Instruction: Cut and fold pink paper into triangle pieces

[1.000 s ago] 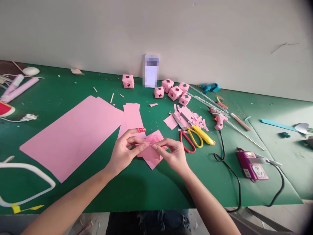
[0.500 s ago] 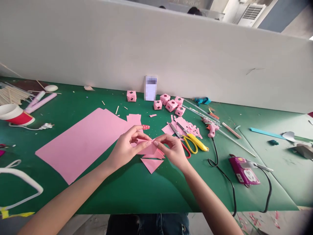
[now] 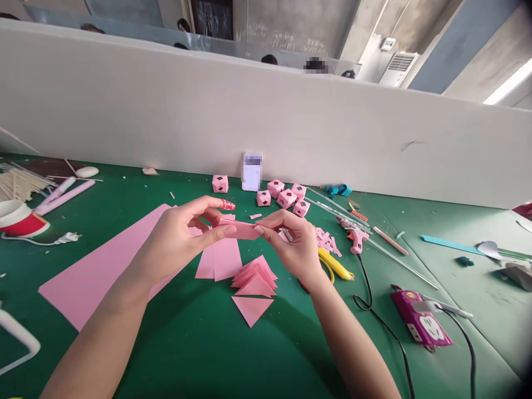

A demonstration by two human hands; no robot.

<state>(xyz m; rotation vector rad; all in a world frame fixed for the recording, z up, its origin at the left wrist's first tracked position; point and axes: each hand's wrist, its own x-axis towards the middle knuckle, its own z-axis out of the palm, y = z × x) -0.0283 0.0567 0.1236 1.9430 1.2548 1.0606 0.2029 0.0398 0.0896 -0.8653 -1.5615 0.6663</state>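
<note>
My left hand (image 3: 178, 238) and my right hand (image 3: 291, 246) are raised above the green table (image 3: 174, 343), both pinching one small folded pink paper piece (image 3: 241, 229) between thumb and fingers. The piece is seen nearly edge-on. Below it on the table lies a fanned stack of folded pink triangles (image 3: 254, 276), with one separate pink triangle (image 3: 251, 308) nearer me. A large pink paper sheet (image 3: 95, 274) lies under my left forearm, and pink paper strips (image 3: 222, 259) lie beside the stack.
Several pink paper cubes (image 3: 285, 197) sit by the white partition (image 3: 266, 127). Yellow-handled scissors (image 3: 334, 265), a pink glue gun (image 3: 353, 239) with black cord, a purple power socket (image 3: 419, 321) lie right. A red-and-white cup (image 3: 19, 219) and wooden sticks (image 3: 16, 183) are left.
Both hands lifted the folded pink piece up off the table and away from the triangle stack. The camera tilted upward, showing the room beyond the partition.
</note>
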